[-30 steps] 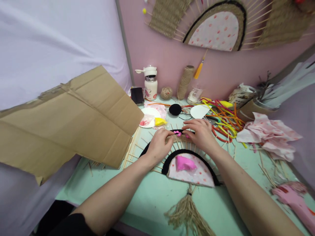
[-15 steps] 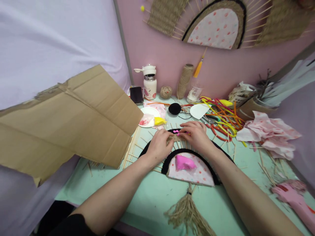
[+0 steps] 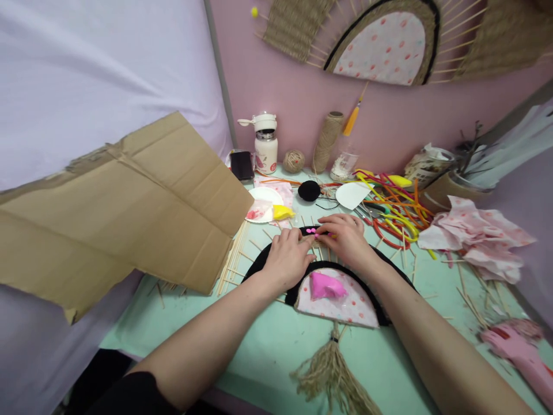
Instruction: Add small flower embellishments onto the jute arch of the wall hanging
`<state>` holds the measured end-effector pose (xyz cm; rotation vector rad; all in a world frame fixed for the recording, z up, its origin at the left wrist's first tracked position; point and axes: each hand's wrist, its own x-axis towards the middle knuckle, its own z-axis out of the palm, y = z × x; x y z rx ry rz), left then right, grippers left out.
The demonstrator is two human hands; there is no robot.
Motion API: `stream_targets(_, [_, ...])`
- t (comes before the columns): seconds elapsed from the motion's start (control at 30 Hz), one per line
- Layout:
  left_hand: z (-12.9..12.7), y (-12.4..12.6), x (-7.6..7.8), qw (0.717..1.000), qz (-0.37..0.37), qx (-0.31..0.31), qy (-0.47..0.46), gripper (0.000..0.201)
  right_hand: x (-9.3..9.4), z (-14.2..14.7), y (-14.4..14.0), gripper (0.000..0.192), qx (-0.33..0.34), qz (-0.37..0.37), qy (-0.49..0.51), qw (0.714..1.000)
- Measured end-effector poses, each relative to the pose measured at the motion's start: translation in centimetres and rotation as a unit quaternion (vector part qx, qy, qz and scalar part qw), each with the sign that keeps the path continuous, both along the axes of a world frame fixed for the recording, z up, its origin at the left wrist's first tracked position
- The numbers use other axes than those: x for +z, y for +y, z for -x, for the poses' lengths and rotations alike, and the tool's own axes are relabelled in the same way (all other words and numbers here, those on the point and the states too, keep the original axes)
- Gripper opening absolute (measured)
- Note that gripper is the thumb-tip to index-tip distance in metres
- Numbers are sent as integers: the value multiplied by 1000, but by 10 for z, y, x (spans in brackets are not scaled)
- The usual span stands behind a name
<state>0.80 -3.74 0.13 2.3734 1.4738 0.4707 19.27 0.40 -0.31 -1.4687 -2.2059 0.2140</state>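
Note:
A half-round fan-shaped craft piece (image 3: 298, 293) with black bands and thin sticks lies flat on the table before me. Small pink clay-like bits (image 3: 311, 231) sit on its outer black band. My right hand (image 3: 345, 239) is closed, thumb and fingertips pinched at one of those bits. My left hand (image 3: 288, 257) lies across the left of the band with fingers bent together, its index fingertip reaching beside the bits; whatever its fingers hold is hidden. Nearer me, a packet of bright pink clay (image 3: 327, 286) rests on the fan's dotted fabric centre (image 3: 345, 311). A twine tassel (image 3: 334, 369) hangs below.
A large cardboard sheet (image 3: 173, 196) stands at left, beside loose sticks (image 3: 233, 259). Behind are a white plate (image 3: 264, 199), yellow clay packet (image 3: 283, 212), bottle (image 3: 265, 150), twine spool (image 3: 328, 141) and coloured pipe cleaners (image 3: 400, 213). Crumpled fabric (image 3: 475, 236) and a pink glue gun (image 3: 516, 346) lie right.
My left hand has shifted slightly right, and its index finger now reaches closer to the pink bits. My right hand stays at nearly the same spot. The view has moved a little.

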Motion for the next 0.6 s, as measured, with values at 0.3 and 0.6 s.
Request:
stream_targets(0.3, [-1, -1, 1, 996, -2, -9, 84, 52, 1, 1, 0, 16, -19, 7, 10, 1000])
stream_targets(0.6, [1, -3, 7, 997, -17, 25, 65, 41, 4, 8, -1, 17, -38, 7, 32, 999])
